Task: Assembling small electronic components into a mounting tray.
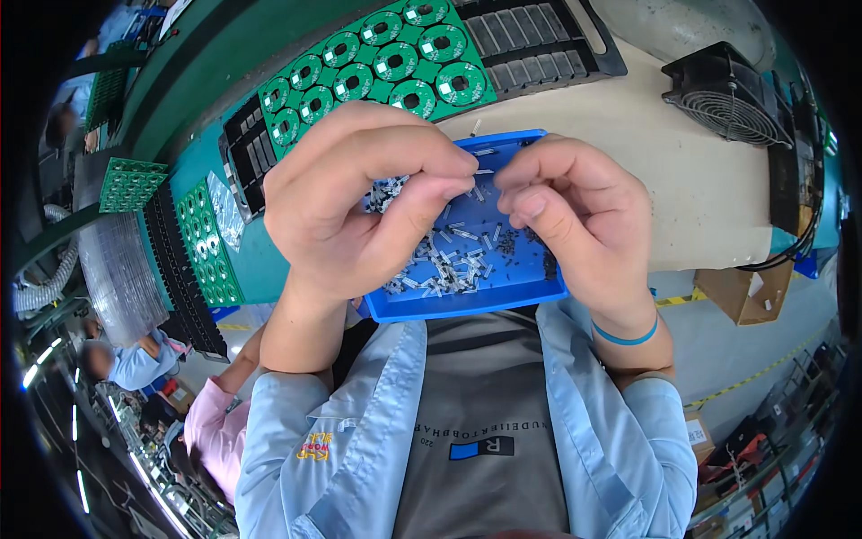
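My left hand [350,193] hovers over the left part of a blue tray [539,289], thumb and forefinger pinched together. Whatever is in that pinch is too small to name. Facing it, my right hand [588,211] is above the tray's right side with its fingers curled and the thumb against them; what they hold, if anything, is hidden. In the tray lie many small clear and white pieces with dark ends [449,269], with tiny black bits [514,241] beside them. Just beyond my hands, a green circuit board panel [382,67] of round boards rests on a black slotted carrier [530,40].
A black fan [732,103] stands at the far right of the pale bench mat [700,198]. At the left are another green board panel [205,242] and a black slotted strip [184,269]. A cardboard box [745,292] is at the right. A person in a pink sleeve [215,427] is nearby on the left.
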The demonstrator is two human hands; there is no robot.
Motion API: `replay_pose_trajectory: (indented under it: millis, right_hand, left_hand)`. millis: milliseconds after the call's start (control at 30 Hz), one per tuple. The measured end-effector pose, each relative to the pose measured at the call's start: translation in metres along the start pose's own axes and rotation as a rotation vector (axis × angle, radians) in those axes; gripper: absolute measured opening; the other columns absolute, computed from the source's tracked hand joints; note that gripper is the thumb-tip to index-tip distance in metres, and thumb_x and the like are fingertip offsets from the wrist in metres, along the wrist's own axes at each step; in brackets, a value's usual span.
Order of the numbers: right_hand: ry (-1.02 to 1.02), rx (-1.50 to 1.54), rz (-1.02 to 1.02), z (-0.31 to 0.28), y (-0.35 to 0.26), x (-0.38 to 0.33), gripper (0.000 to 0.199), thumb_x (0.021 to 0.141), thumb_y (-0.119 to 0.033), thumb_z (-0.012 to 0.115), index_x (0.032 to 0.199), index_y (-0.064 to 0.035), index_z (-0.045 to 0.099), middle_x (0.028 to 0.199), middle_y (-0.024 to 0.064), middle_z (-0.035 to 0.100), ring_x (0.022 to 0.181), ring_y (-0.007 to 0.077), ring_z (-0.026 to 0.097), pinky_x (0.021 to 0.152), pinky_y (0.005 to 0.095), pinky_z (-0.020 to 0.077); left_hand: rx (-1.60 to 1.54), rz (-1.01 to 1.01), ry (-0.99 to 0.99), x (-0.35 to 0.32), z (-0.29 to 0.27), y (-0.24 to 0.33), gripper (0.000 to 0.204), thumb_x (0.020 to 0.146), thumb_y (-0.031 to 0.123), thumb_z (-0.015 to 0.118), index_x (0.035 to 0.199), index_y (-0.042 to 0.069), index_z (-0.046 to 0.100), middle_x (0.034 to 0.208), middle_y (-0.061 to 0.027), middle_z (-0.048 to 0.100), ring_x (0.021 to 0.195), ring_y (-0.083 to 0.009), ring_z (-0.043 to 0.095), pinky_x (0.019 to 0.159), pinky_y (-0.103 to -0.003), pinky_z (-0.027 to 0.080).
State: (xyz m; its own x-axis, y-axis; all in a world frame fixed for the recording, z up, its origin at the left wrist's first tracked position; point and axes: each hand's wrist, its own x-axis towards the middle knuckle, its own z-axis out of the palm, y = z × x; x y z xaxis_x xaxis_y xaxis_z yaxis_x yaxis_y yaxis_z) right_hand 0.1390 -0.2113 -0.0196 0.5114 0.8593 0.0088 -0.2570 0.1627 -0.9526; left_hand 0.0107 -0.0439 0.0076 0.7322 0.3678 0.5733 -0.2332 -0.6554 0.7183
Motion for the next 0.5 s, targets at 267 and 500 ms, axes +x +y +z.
replay_pose_trajectory:
  millis: [267, 500]
  right_hand:
    - [-0.03, 0.044, 0.042, -0.007, -0.001, 0.006, 0.011, 0.095, -0.001, 0.069, 0.105, 0.0019, 0.07, 0.086, 0.0009, 0.066, 0.071, 0.0065, 0.051, 0.066, 0.0194, 0.0437]
    - [0.026, 0.031, -0.036, -0.006, 0.003, 0.006, 0.007, 0.093, 0.0, 0.068, 0.1, 0.0006, 0.068, 0.083, -0.0001, 0.064, 0.07, 0.0066, 0.049, 0.064, 0.0196, 0.0423]
  left_hand:
    - [0.021, 0.061, -0.121, 0.0, 0.008, -0.005, 0.015, 0.077, -0.004, 0.081, 0.09, 0.0, 0.075, 0.09, -0.0128, 0.074, 0.078, -0.0222, 0.069, 0.073, -0.03, 0.055]
    - [0.027, -0.008, -0.064, -0.002, 0.017, -0.002, 0.018, 0.075, -0.004, 0.084, 0.091, 0.002, 0.079, 0.092, -0.0098, 0.075, 0.076, -0.019, 0.067, 0.069, -0.027, 0.055]
